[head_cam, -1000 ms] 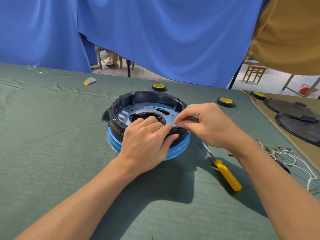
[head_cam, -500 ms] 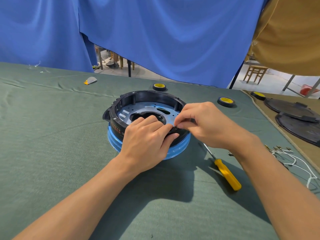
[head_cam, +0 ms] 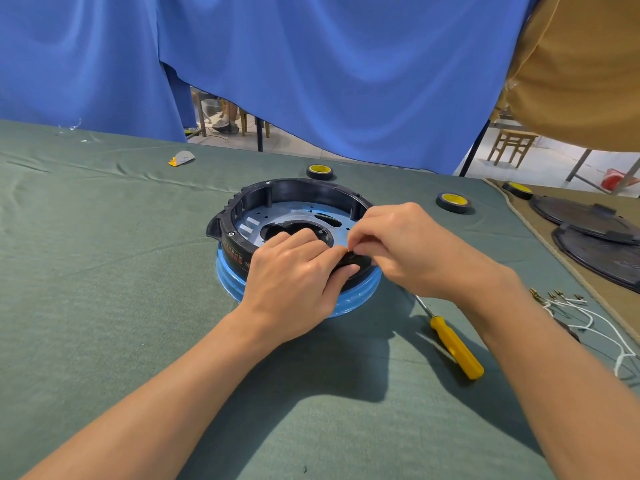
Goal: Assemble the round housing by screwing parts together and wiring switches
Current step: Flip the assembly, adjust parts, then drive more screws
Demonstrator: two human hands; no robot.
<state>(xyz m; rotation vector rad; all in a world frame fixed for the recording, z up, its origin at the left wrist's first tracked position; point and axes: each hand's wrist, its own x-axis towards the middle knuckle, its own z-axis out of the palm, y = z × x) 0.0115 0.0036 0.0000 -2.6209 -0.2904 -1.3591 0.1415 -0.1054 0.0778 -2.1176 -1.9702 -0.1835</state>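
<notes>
The round black housing (head_cam: 298, 192) sits on a blue ring base (head_cam: 360, 296) in the middle of the green table. A pale blue plate (head_cam: 298, 213) lies inside it. My left hand (head_cam: 294, 278) grips the housing's near rim, fingers over the top and thumb on the outer wall. My right hand (head_cam: 415, 251) pinches something small at the rim beside my left fingertips; the item itself is hidden. A yellow-handled screwdriver (head_cam: 453, 344) lies on the cloth to the right. White wires with brass terminals (head_cam: 571, 306) lie at the far right.
Two black-and-yellow tape rolls (head_cam: 320, 172) (head_cam: 453, 201) stand behind the housing, a third (head_cam: 517, 189) on the brown mat with two black round covers (head_cam: 588, 216). A small grey-and-orange scrap (head_cam: 181, 157) lies at the back left. Blue curtains hang behind the table.
Both hands stay on the housing's near rim. My right fingers have shifted slightly closer to my left fingertips; the housing has not moved.
</notes>
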